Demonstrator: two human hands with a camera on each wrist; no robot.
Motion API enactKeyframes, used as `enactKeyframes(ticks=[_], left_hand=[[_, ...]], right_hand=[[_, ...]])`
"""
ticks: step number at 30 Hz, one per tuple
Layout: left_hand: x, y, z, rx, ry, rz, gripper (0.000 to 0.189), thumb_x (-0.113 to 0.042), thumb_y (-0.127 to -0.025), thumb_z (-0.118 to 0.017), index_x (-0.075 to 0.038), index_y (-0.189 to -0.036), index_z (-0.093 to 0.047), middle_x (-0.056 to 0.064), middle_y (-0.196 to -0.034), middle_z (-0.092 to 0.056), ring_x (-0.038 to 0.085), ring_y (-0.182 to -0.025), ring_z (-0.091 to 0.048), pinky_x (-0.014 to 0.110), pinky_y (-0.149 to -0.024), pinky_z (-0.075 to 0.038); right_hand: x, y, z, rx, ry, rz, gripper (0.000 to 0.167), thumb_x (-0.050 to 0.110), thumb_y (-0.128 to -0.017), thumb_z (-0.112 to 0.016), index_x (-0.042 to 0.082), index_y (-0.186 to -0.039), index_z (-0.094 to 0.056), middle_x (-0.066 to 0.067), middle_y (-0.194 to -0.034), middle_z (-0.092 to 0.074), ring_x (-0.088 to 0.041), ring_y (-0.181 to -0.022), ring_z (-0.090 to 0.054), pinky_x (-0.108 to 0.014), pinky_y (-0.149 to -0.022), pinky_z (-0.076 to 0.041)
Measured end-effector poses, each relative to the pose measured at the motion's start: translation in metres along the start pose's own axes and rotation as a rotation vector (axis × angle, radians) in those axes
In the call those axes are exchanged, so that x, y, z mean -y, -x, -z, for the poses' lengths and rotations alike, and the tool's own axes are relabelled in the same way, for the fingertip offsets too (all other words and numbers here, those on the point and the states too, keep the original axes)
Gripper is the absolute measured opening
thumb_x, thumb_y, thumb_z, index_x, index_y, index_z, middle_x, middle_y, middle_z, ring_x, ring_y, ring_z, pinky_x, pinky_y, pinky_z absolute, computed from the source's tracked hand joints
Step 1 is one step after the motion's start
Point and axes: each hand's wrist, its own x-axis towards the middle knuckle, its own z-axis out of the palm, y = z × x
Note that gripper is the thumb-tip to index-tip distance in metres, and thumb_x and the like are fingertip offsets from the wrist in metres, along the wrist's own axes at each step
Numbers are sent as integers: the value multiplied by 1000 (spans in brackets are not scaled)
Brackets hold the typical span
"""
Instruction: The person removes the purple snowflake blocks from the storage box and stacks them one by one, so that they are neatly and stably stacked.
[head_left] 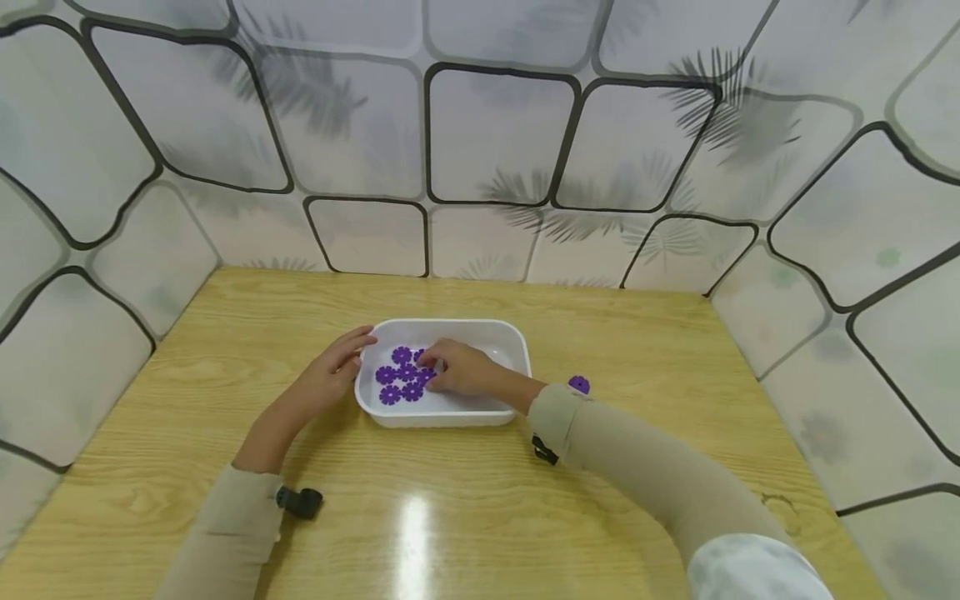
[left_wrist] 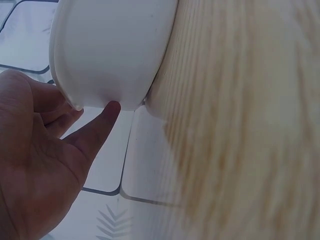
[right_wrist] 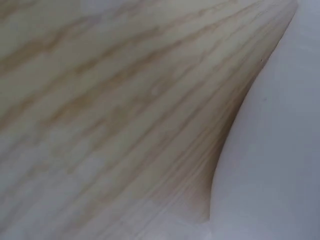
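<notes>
A white plastic tray (head_left: 491,333) with rounded corners sits on the wooden table. Several purple flower-shaped discs (head_left: 407,372) lie close together in its left half. At the tray's left end, my left hand (head_left: 330,372) holds the rim. In the left wrist view its thumb (left_wrist: 105,120) presses the outer wall while the other fingers bend at the rim. My right hand (head_left: 465,369) reaches inside over the tray's right side, its curled fingertips and thumb pinching a purple disc at the cluster's right edge. The fingers partly cover that disc. The right wrist view misses this hand.
Another purple disc (head_left: 578,384) lies on the table right of the tray, just beyond the right sleeve. Patterned white panels (head_left: 487,242) stand along the table's back and both sides. Dark wrist cameras (head_left: 302,503) are strapped to both forearms.
</notes>
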Motion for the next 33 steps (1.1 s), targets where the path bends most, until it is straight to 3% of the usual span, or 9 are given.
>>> enactKeyframes(ticks=[15,20,24,30,33], left_hand=[[3,2,2,-4,-7,1,43,-2,-107,-35,3,-148,-44,20,-166,-21,46,-152,-18,61,-122,-22],[2,3,1,-9,-7,-11,42,-2,-106,-36,4,-147,-44,21,-165,-22,47,-151,-19,61,-122,-23],[3,3,1,-12,-10,-9,42,-2,-106,-35,3,-147,-44,20,-166,-22,45,-152,-20,60,-122,-24],[2,1,1,-3,-20,-15,43,-2,-107,-35,4,-148,-43,19,-166,-21,45,-152,-20,60,-122,-24],[1,1,1,-1,-17,-8,42,-2,-107,-35,3,-148,-44,19,-166,-21,45,-152,-19,60,-122,-23]], right_hand=[[5,-3,-5,1,32,-52,37,22,-88,-78,17,-124,-71,1,-110,-62,-12,-99,-57,-27,-90,-51],[3,-3,-5,-5,8,-24,35,19,-87,-79,15,-121,-70,1,-108,-61,-12,-98,-57,-25,-90,-52],[0,-3,-6,-12,-79,-21,31,15,-87,-78,13,-117,-68,1,-105,-63,-12,-95,-58,-23,-86,-53],[-1,1,-3,-5,-310,-72,24,4,-90,-73,8,-112,-65,-5,-97,-64,-13,-74,-65,-25,-67,-60],[0,2,-1,-12,-377,-49,25,0,-90,-71,3,-114,-65,-9,-95,-63,-14,-69,-67,-26,-65,-62]])
